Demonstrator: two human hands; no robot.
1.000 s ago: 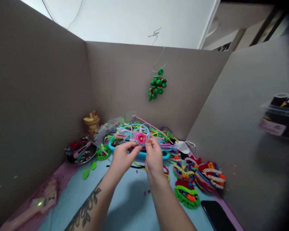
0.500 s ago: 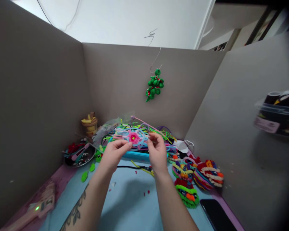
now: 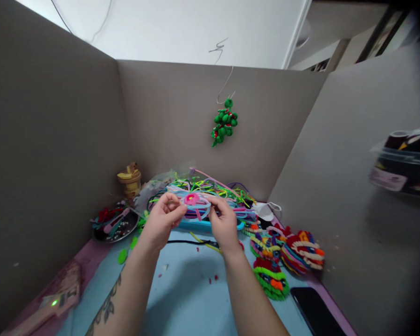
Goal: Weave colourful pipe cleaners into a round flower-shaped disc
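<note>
Between my two hands is a ring-shaped pipe-cleaner piece in light blue and pink, with a pink flower [image 3: 192,199] that has a yellow centre. My left hand [image 3: 166,217] pinches its left side between thumb and fingers. On the right side, my right hand [image 3: 223,219] grips the ring's edge. The piece is held up over the table, tilted. Behind it lies a heap of loose pipe cleaners [image 3: 245,213] in many colours, on a blue tray [image 3: 199,226] partly hidden by my hands.
Several colourful pipe-cleaner figures [image 3: 271,280] lie at right, near a black phone [image 3: 317,310]. At left are a metal dish [image 3: 117,233] of small parts and a pink glue gun [image 3: 52,303] with a green light. A green ornament [image 3: 226,122] hangs ahead; grey panels [image 3: 182,107] surround the table.
The flower piece has been tipped, so the flower now shows at a slant near the ring's upper edge. Both hands have shifted slightly to the left.
</note>
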